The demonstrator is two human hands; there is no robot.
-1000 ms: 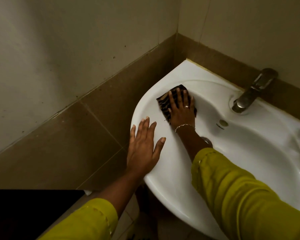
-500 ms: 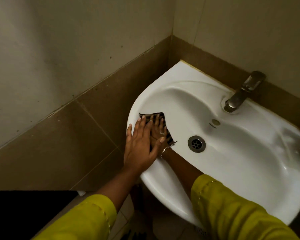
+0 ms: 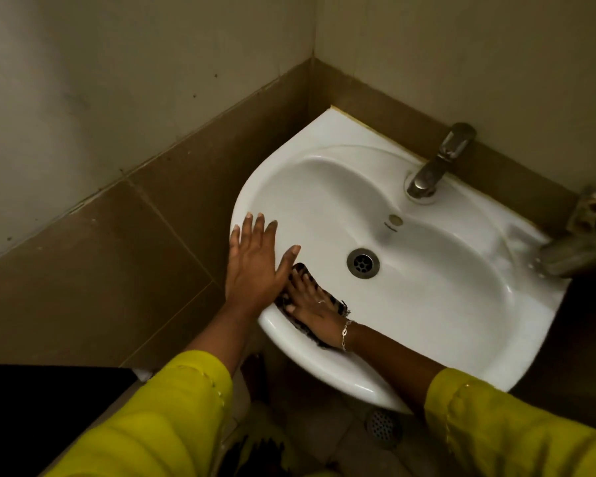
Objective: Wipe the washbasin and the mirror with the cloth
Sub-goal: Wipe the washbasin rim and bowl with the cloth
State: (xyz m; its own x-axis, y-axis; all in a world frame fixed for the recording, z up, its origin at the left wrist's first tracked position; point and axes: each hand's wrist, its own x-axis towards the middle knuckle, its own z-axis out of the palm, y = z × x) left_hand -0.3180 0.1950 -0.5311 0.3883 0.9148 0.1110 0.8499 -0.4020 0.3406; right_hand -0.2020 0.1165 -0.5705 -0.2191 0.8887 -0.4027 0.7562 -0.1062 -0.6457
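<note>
The white washbasin (image 3: 427, 304) is fixed in the corner of a tiled wall. My right hand (image 3: 312, 313) presses a dark striped cloth (image 3: 298, 271) flat against the bowl's inner wall near the front left rim. The cloth is mostly hidden under the hand. My left hand (image 3: 255, 259) lies flat with fingers spread on the basin's left rim, just above and partly over the right hand. No mirror is in view.
A metal tap (image 3: 434, 166) stands at the back of the basin, with the drain (image 3: 362, 263) in the bowl's middle. A blurred object (image 3: 578, 242) rests at the basin's right edge. Brown wall tiles lie left; a floor drain (image 3: 384, 429) sits below.
My right hand has slid the cloth from the bowl's back left wall down along the left side to the front rim. The left hand stayed on the left rim.
</note>
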